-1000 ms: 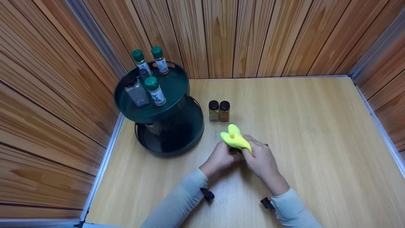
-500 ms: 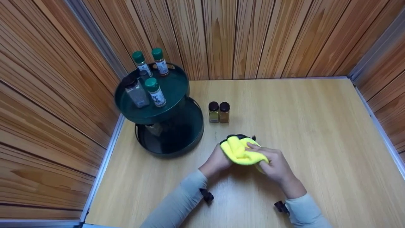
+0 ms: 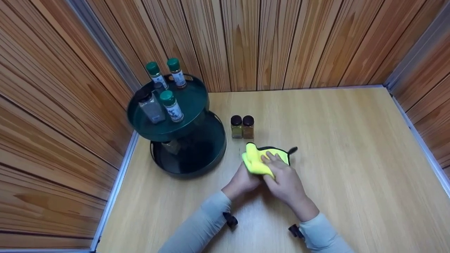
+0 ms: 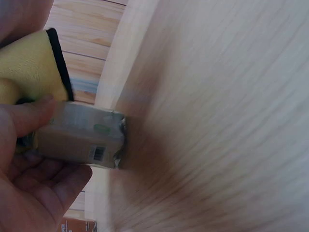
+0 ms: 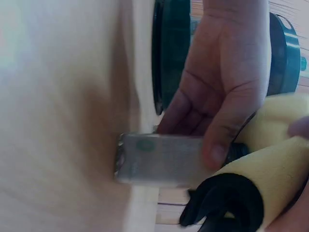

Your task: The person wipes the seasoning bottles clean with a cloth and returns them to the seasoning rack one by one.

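Note:
My left hand grips a small clear spice jar between thumb and fingers, its base pointing down and held above the table. In the head view the jar is hidden; both wrist views show its label, and the left one a barcode. A yellow cloth with black edging and a hanging loop lies folded over the jar's dark cap end. My right hand holds the cloth from above, fingers on top of it and thumb on the near side.
Left of the hands stands a dark green two-tier turntable. On its upper tier are several jars, including a green-capped one and a larger dark-capped one. Two dark-capped spice jars stand side by side beyond the hands.
My right hand swung out to the right, spreading the cloth, then came back left and up over the jar. The cloth's loop now points right. My left hand stayed almost in place.

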The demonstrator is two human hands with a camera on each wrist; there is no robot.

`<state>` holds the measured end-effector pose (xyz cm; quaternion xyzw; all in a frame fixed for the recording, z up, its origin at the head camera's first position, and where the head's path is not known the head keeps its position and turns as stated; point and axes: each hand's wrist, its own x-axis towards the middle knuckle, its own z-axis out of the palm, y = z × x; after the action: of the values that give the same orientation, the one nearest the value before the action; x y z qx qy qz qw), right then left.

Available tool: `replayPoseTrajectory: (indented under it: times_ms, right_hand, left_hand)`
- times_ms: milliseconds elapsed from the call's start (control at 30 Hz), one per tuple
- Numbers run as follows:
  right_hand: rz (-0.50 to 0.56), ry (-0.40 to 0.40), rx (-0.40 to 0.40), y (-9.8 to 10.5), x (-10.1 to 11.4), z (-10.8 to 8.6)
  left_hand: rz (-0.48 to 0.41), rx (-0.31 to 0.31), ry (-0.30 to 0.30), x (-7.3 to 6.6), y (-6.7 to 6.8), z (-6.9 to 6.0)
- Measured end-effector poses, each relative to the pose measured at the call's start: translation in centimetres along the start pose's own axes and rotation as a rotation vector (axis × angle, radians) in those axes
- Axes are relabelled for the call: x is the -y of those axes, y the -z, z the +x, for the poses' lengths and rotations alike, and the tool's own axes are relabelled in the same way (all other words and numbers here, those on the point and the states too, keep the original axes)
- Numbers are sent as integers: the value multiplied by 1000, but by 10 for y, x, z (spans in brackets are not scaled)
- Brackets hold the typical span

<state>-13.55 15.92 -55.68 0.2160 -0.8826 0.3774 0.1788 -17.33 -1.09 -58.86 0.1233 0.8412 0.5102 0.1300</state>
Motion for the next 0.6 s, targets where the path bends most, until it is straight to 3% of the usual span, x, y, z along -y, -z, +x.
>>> replayPoseTrajectory:
  times_ms: [67, 167, 233, 300, 367, 433, 500, 533, 600]
  right_hand:
    - [19, 105, 4, 3, -6, -4]
    - [83, 227, 4, 11, -17, -9]
    - [144, 265, 5, 16, -23, -12]
    - [216, 250, -15, 21, -27, -16]
    - [259, 139, -62, 25, -26, -19]
    - [285, -45, -120, 27, -22, -20]
    - [319, -278, -163, 28, -17, -20]
    - [344, -389, -174, 28, -13, -19]
    - [419, -571, -185, 28, -8, -16]
  left_hand:
    - [28, -7, -52, 1, 0, -2]
    - [116, -24, -181, 3, 0, -4]
    - [154, -25, -213, 3, 1, -4]
    - [106, -18, -239, 1, 0, -1]
    - [16, 10, -211, 0, -1, 1]
    - [-59, 37, -162, -2, -2, 3]
    - [-61, 59, -156, -2, -2, 5]
    - [-39, 72, -107, -2, -1, 4]
    - [-4, 82, -79, -2, -2, 5]
